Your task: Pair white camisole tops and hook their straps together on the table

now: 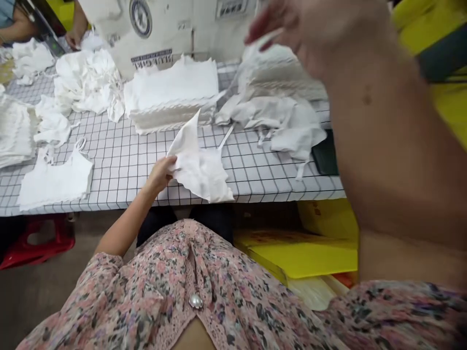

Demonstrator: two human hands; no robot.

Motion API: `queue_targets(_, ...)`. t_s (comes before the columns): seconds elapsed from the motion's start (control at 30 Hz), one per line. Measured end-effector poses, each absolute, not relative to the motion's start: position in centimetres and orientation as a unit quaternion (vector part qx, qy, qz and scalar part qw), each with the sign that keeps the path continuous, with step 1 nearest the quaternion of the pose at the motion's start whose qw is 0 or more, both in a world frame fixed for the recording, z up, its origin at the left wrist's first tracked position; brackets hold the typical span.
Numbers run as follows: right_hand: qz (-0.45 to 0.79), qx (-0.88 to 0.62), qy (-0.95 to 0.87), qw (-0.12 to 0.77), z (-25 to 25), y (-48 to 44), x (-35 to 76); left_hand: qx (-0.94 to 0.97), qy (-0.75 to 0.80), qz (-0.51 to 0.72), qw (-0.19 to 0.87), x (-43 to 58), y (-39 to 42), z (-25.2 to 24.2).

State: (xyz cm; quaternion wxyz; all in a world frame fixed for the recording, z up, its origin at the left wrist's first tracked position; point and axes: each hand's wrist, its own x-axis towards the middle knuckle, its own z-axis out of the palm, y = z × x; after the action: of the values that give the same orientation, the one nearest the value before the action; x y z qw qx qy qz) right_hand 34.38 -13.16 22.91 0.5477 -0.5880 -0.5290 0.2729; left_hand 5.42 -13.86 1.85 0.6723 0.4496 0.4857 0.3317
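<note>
My left hand is closed on the edge of a white strappy camisole top, pinching its left side. The top lies partly folded at the front of the table, one corner raised to a point and a thin strap stretching to the right. High on the right, my right hand is raised over a stack of white garments. Its fingers are blurred, with white fabric close beside them; whether they grip it I cannot make out. My right forearm covers the right of the view.
A white sewing machine stands at the back. Nearby are a folded white stack, loose white garments, a crumpled heap and a flat white top. Another person's hand shows top left. Yellow bins sit below the checked table.
</note>
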Motion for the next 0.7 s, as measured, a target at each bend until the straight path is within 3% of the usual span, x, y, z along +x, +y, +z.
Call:
queue_targets(0.2,0.215,-0.647,-0.616,0.394,7.4,-19.6,32.8,0.673,0.540,0.382,0.332,-2.2,-16.9,0.3)
queue_targets(0.43,0.157,-0.697,-0.656,0.241,0.1,-28.3,29.4,0.833,0.418,0.266,0.246,-1.7,-17.3,-0.6)
queue_targets(0.6,0.237,-0.675,-0.555,0.425,1.2,-29.2,30.7,0.809,0.458,0.291,0.226,-0.6,-16.8,-0.2)
queue_targets(0.7,0.207,-0.642,-0.564,0.476,2.8,-29.1,29.7,0.754,0.468,0.325,0.328,1.3,-18.2,1.7)
